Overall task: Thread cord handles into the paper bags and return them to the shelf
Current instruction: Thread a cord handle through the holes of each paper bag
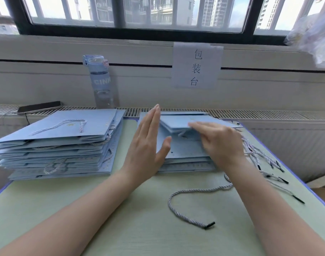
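Paper bag [184, 120] under right hand [220, 143], grip unclear through blur; left hand [148, 143] grip apart.

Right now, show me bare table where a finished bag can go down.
Widest bare table lies at the near edge, in front of the left stack and left of the loose cord. A narrow strip separates it from the right stack. The right edge is crowded with cords.

I get bright daylight from the window [135, 13] across the top of the frame, its panes slightly washed out. Shadows on the table [121, 228] are soft and faint. The right hand [219, 139] is blurred, as is the crinkled clear plastic [313, 37] at upper right. Wide-angle distortion bows the edges.
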Demonstrator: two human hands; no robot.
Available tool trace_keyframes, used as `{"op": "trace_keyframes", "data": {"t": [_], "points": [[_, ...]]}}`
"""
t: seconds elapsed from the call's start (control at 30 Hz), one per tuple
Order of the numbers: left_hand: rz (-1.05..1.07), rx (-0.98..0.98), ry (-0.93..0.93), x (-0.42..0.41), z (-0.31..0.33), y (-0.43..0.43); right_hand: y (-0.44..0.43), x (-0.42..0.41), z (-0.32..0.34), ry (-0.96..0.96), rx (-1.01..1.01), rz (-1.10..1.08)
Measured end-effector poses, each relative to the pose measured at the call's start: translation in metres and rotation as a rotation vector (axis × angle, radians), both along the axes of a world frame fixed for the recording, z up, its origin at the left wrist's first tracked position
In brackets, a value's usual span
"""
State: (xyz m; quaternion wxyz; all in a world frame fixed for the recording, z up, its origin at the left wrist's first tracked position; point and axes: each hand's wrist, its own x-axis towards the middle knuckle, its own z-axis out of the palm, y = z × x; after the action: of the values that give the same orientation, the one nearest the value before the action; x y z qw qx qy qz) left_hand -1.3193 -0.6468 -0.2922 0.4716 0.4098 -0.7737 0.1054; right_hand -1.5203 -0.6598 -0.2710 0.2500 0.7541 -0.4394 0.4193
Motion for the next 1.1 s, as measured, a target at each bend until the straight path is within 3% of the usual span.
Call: {"op": "trace_keyframes", "data": {"t": [0.1, 0.27, 0.37, 0.57, 0.73, 0.83, 0.97, 1.1], "points": [[0.008, 0.130, 0.013, 0.003, -0.001, -0.002, -0.002, 0.004, -0.007, 0.079, 0.280, 0.146], [0.035, 0.469, -0.146, 0.011, -0.010, -0.015, -0.004, 0.006, -0.011, 0.003, 0.475, 0.213], [0.052, 0.600, -0.242, 0.017, -0.013, -0.021, -0.005, 0.005, -0.011, 0.053, 0.589, 0.180], [0.077, 0.600, -0.248, 0.021, -0.012, -0.022, -0.008, 0.002, -0.014, 0.024, 0.636, 0.122], [-0.080, 0.385, 0.025, 0.017, -0.009, -0.014, -0.005, 0.003, -0.011, -0.043, 0.615, 0.128], [-0.099, 0.328, 0.020, 0.017, -0.009, -0.014, -0.003, 0.002, -0.006, -0.127, 0.636, 0.152], [-0.073, 0.323, 0.035, 0.023, -0.009, -0.020, -0.008, -0.020, 0.000, -0.344, 0.444, -0.092], [-0.044, 0.290, 0.001, 0.024, -0.009, -0.019, -0.014, -0.044, -0.005, -0.321, 0.842, -0.366]]}}
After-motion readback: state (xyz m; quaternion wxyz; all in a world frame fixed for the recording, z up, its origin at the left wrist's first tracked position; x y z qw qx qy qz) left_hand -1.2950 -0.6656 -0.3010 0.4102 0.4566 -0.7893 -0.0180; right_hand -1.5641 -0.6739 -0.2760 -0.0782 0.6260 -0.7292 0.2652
